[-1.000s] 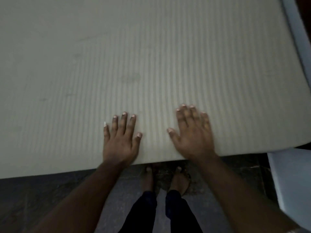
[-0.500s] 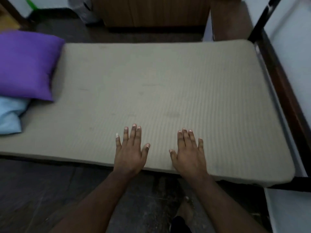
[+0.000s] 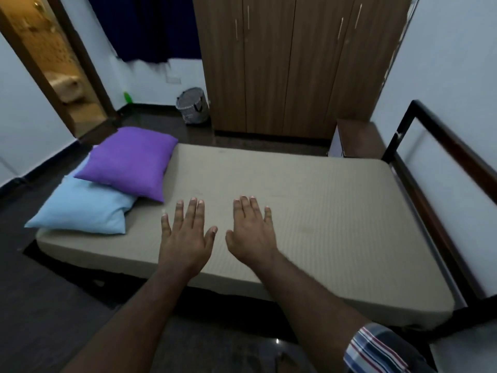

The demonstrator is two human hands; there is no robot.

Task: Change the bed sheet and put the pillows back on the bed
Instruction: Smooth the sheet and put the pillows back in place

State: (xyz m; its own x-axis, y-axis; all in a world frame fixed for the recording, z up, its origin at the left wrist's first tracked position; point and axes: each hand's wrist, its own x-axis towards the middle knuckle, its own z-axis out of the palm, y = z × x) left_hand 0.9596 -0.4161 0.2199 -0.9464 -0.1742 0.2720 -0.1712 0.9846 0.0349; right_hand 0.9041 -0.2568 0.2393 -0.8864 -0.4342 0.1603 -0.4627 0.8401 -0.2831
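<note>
1. Hovering over the bare mattress (image 3: 309, 211): left hand (image 3: 185, 238) and right hand (image 3: 250, 232), palms down, fingers spread straight, nothing held.
2. Purple pillow (image 3: 129, 162) is stacked on blue pillow (image 3: 80, 208) at the mattress's left end.
3. No sheet is fitted.

Mattress (image 3: 309, 211): bare, beige, faint ribbed texture, no sheet on it; lies flat, long side toward camera, right end beside dark bed frame. Purple pillow (image 3: 129, 162): plump, at left end of mattress, lower corner resting on blue one. Light blue pillow (image 3: 80, 208): beneath and nearer camera, at front left corner, overhanging mattress edge.
</note>
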